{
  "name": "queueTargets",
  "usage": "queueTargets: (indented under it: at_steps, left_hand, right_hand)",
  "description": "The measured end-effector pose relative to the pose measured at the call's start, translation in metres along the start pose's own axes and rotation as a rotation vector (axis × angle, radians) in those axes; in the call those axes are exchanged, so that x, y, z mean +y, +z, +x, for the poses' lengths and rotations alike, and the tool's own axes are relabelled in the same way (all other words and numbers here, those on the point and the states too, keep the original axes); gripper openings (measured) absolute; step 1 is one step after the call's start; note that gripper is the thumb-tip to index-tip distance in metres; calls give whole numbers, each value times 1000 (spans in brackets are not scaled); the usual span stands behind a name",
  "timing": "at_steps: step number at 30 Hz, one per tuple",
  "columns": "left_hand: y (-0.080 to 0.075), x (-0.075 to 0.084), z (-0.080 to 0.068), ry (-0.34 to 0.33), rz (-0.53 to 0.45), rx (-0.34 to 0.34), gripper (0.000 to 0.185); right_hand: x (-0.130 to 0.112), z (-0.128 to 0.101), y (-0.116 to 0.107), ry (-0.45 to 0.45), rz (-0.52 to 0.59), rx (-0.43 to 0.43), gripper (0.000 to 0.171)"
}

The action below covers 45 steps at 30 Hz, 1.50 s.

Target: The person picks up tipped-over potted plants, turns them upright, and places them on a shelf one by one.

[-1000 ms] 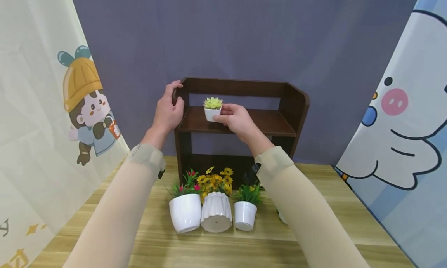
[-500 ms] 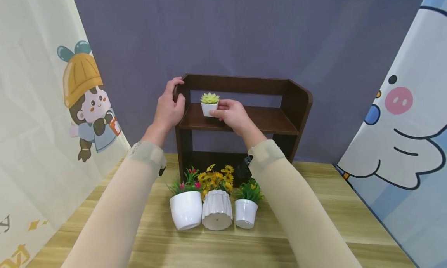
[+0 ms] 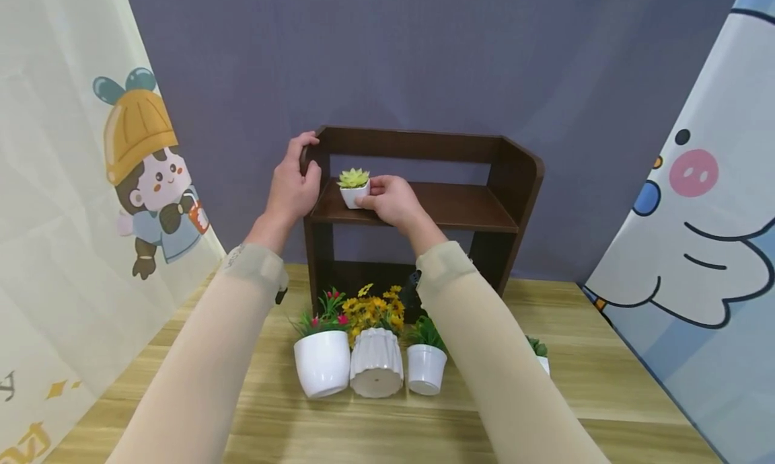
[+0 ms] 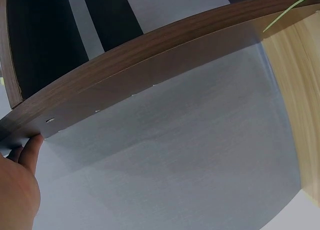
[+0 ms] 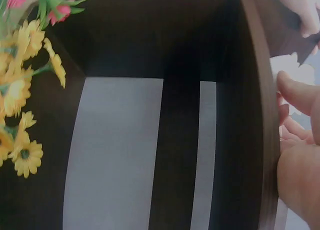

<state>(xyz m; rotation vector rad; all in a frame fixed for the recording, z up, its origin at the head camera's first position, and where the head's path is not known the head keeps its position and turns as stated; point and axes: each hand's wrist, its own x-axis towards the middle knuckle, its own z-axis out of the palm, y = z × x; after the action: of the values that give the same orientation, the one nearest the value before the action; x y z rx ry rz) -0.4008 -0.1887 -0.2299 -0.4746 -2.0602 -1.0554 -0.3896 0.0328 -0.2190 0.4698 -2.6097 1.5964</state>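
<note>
right hand (image 3: 390, 200) has slid the small succulent pot (image 3: 354, 189), still pinched, down onto the shelf's (image 3: 460, 208) left end, near the corner post the left hand (image 3: 292, 188) keeps gripping.

Beyond both hands I note a plain grey-purple wall (image 3: 424, 54). Left of the left hand hangs a cream curtain (image 3: 54, 202) printed with a cartoon child; right of the right hand, a blue cartoon-animal curtain (image 3: 708, 215). Below them, a light wooden tabletop (image 3: 605, 383), evenly lit.
</note>
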Motion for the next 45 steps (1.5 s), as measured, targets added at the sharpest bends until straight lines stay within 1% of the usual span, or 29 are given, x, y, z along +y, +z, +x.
queueTargets:
  at_steps: [4,11,15,20,26,32,40,45]
  left_hand:
    - [-1,2,0,0,-2,2,45]
    - [-2,1,0,-4,1,4,45]
    - [-4,0,-1,-9,1,14,46]
    - [-6,-1,-2,-8,9,7,46]
    - [-5,-2,-2,-16,9,2,46]
    - [-4,-2,-3,-22,8,1,46]
    - [-1,0,-3,-22,2,4,46]
    - [1,1,-3,-22,-6,0,46]
  right_hand:
    - [-1,0,2,4,-37,8,55]
    - [-5,0,6,-6,-53,32,53]
    - [-8,1,10,-16,-95,28,53]
    - [-10,1,13,11,-158,39,56]
    - [-9,-2,16,-13,-192,60,54]
    - [-6,-2,18,-17,-224,84,54]
    - [-4,-2,19,-40,-260,100,52]
    - [-4,-3,18,-34,-263,96,53]
